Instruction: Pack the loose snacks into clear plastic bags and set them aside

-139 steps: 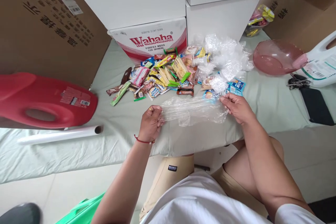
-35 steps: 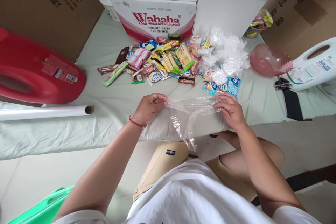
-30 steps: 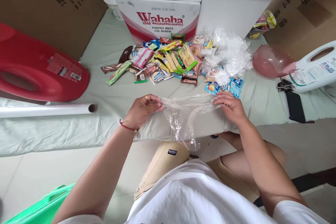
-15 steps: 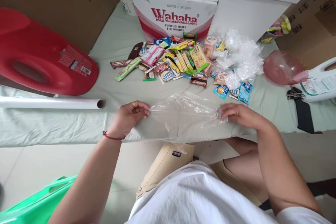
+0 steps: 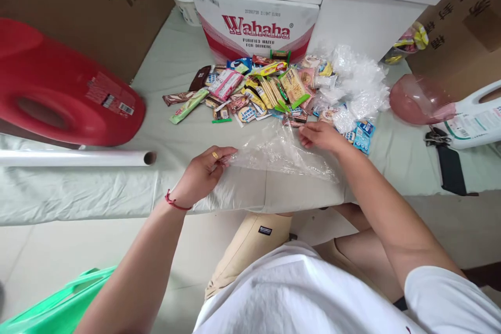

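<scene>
A clear plastic bag (image 5: pixel 274 156) lies spread over the green cloth in front of me. My left hand (image 5: pixel 205 171), with a gold ring and a red cord at the wrist, pinches the bag's left end. At its upper right edge, my right hand (image 5: pixel 319 135) has its fingers closed on the thin film. Just beyond the bag is a pile of small wrapped snacks (image 5: pixel 260 88), and my right hand partly covers those nearest to it. Crumpled clear plastic bags (image 5: pixel 358 86) lie against the pile's right side.
A red jug (image 5: pixel 74 94) and a white roll (image 5: pixel 78 158) are on the left. Behind the snacks stands a Wahaba-style printed carton (image 5: pixel 256 31). To the right are a pink bowl (image 5: pixel 418 102), a white bottle (image 5: pixel 477 120) and a black phone-like object (image 5: pixel 452 169).
My right hand has moved left and away from me, from the bag's right end to its upper edge. My left hand has shifted slightly right, still pinching the bag.
</scene>
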`<move>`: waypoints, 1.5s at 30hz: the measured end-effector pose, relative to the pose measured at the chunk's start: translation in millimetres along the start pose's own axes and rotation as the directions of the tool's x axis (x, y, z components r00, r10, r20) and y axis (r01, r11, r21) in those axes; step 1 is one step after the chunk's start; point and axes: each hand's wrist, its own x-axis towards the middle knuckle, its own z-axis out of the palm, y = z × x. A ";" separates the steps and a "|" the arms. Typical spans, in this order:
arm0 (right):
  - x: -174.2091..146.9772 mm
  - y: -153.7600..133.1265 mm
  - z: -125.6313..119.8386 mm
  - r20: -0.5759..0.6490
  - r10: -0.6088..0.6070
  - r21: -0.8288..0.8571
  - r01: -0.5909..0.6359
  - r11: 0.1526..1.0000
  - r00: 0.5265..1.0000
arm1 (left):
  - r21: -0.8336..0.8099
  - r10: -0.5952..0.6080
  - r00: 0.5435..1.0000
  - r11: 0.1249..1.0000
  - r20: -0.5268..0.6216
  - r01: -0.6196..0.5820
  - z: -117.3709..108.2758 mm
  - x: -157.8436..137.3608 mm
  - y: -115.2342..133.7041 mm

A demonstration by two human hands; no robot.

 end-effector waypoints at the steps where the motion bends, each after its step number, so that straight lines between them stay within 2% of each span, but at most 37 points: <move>1: 6.8 -1.2 10.2 0.035 0.042 0.017 -0.042 0.999 0.999 | 0.030 0.023 1.000 0.999 0.010 -0.023 -1.8 -2.9 -1.3; 3: 12.5 -2.8 26.0 0.105 0.067 0.010 -0.069 0.998 0.992 | 0.068 0.042 0.999 0.997 0.034 -0.044 -5.3 -9.1 -7.2; 6: 7.8 -2.4 39.1 0.213 0.013 -0.017 -0.010 1.000 0.977 | 0.103 0.014 1.000 0.995 0.013 -0.015 -8.5 -17.4 -19.8; 7: 4.2 -1.8 41.8 0.240 -0.015 -0.023 0.021 1.000 0.971 | 0.115 0.004 0.999 0.993 -0.038 0.000 -8.5 -19.5 -23.0; 9: -4.5 -1.2 45.8 0.276 -0.065 -0.029 0.076 0.997 0.959 | 0.121 -0.014 0.977 0.992 -0.214 0.040 -6.9 -22.8 -24.2; 11: -13.4 -1.6 49.2 0.310 -0.088 -0.016 0.098 0.995 0.947 | 0.091 -0.007 0.911 0.995 -0.413 0.049 -2.8 -23.8 -15.6; 13: -21.1 -2.9 52.5 0.356 -0.077 0.010 0.078 0.997 0.931 | 0.081 0.061 0.870 0.996 -0.489 -0.024 4.1 -21.1 2.1; 14: -24.2 -3.6 54.2 0.377 -0.068 0.018 0.066 0.998 0.924 | 0.096 0.119 0.880 0.992 -0.460 -0.084 8.6 -17.9 12.8; 16: -29.0 -4.7 57.4 0.412 -0.052 0.016 0.050 0.999 0.910 | 0.131 0.221 0.928 0.973 -0.300 -0.189 19.6 -7.9 33.7; 18: -32.2 -5.3 59.6 0.436 -0.028 0.001 0.030 1.000 0.900 | 0.135 0.255 0.956 0.962 -0.145 -0.236 31.5 4.2 48.9; 20: -35.0 -5.5 59.5 0.428 -0.007 0.001 0.007 1.000 0.904 | 0.121 0.271 0.962 0.957 -0.031 -0.265 41.6 13.6 56.1; 23: -40.4 -5.3 54.9 0.348 -0.009 0.009 0.007 1.000 0.937 | 0.094 0.350 0.934 0.930 0.066 -0.355 49.2 14.4 56.4; 28: -52.6 -6.9 47.6 0.227 -0.097 -0.032 0.107 0.994 0.969 | 0.117 0.458 0.886 0.878 0.076 -0.464 46.9 -12.3 49.3; 31: -54.9 -7.4 51.9 0.254 -0.150 -0.087 0.177 0.980 0.955 | 0.118 0.497 0.861 0.854 0.107 -0.507 47.9 -34.8 46.3; 34: -50.4 -5.2 59.5 0.326 -0.100 -0.166 0.161 0.973 0.940 | 0.122 0.549 0.823 0.815 0.148 -0.566 52.4 -61.9 43.8; 37: -44.5 -2.9 61.8 0.328 -0.097 -0.064 0.125 0.990 0.940 | 0.139 0.596 0.776 0.767 0.206 -0.626 56.5 -91.8 38.0; 39: -42.4 -2.9 59.4 0.271 -0.142 0.043 0.135 0.990 0.952 | 0.151 0.586 0.772 0.763 0.248 -0.628 58.3 -109.7 30.7; 41: -41.9 -3.9 56.0 0.239 -0.158 0.142 0.126 0.982 0.958 | 0.165 0.529 0.795 0.792 0.296 -0.588 59.1 -122.8 21.3; 43: -42.0 -5.2 54.0 0.274 -0.119 0.241 0.051 0.969 0.954 | 0.192 0.431 0.822 0.831 0.372 -0.522 58.3 -129.9 12.2; 45: -41.8 -6.0 54.4 0.324 -0.065 0.299 -0.037 0.953 0.944 | 0.254 0.279 0.831 0.863 0.481 -0.436 54.8 -131.9 8.0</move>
